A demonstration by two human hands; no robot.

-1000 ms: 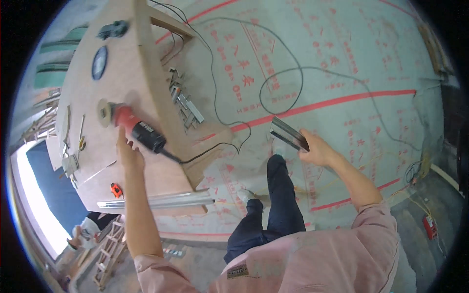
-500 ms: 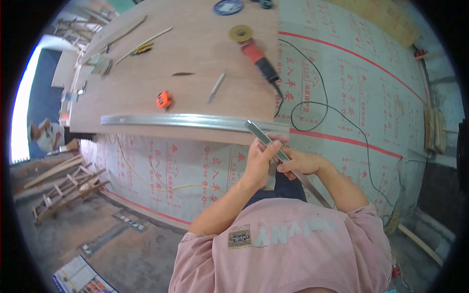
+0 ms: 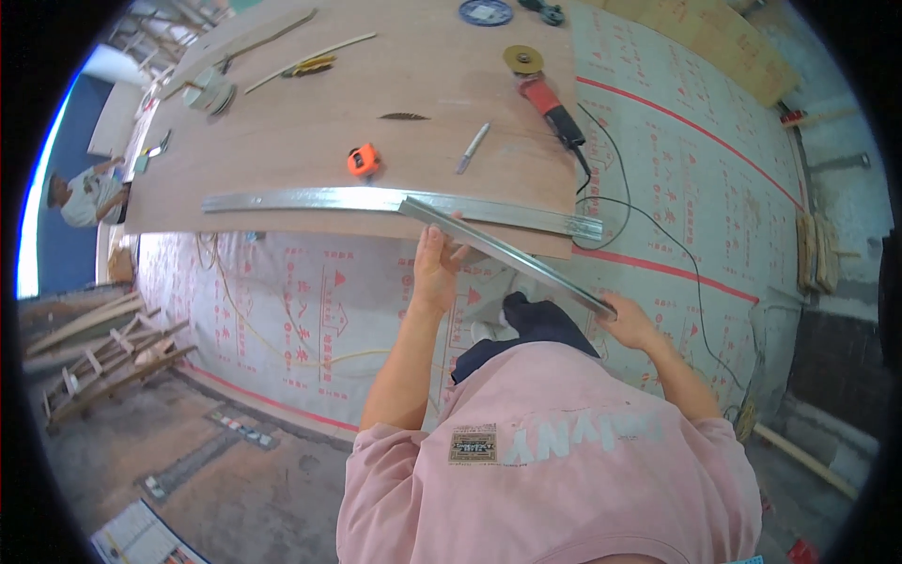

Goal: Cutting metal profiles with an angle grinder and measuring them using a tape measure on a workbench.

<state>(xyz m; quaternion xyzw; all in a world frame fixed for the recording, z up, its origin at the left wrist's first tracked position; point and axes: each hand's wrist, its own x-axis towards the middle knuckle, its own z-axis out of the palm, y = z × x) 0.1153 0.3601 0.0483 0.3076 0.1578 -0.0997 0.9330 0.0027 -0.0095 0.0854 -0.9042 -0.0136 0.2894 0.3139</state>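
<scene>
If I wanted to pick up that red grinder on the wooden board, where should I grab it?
Grab the red grinder by its dark handle end, where the black cord comes out, coming from the board's right edge. The round cutting disc sits at the far end, so your fingers stay away from it. The body is long and lies flat on the plywood board, so wrap around it from above.

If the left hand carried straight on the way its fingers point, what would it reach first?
The left hand, gripping the short metal channel, points up toward the plywood bench. First in line looks to be the long metal channel lying along the bench's near edge, though depth is hard to judge here.
</scene>
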